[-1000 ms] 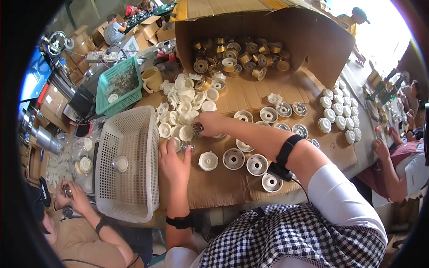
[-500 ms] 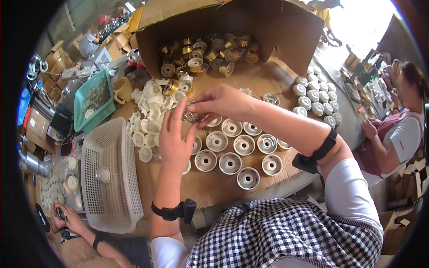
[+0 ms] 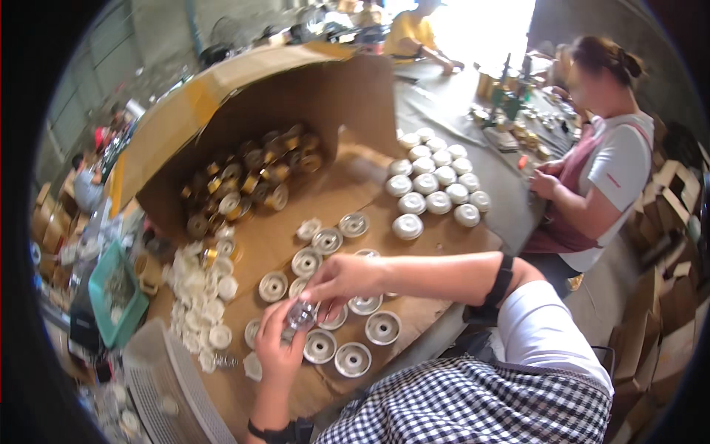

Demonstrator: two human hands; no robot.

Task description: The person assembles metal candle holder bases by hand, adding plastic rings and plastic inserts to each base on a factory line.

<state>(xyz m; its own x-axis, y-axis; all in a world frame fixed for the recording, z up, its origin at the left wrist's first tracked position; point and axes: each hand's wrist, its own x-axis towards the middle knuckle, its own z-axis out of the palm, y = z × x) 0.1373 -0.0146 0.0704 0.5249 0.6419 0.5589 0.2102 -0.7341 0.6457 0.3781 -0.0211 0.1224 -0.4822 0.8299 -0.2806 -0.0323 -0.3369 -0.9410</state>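
Observation:
Between my two hands is a small shiny round part (image 3: 301, 315), silvery or clear; its exact kind is too blurred to tell. My left hand (image 3: 279, 342) grips it from below, fingers curled around its side. The fingers of my right hand (image 3: 336, 281) pinch it from the upper right. Under and around my hands, several white round cups with a holed centre (image 3: 353, 359) sit on the cardboard sheet (image 3: 414, 314). To the left lies a heap of white plastic pieces (image 3: 194, 296), with a clear coiled piece (image 3: 225, 362) at its near end.
An open cardboard box (image 3: 362, 103) holds gold and silver round parts (image 3: 251, 174). White capped pieces (image 3: 424, 183) stand in rows on the right. A white basket (image 3: 159, 370) and a green basket (image 3: 118, 292) are at the left. A co-worker (image 3: 592, 170) sits on the right.
My view has swung to the right, so the box and baskets sit further left. Both hands still hold the shiny part, now lower in the picture.

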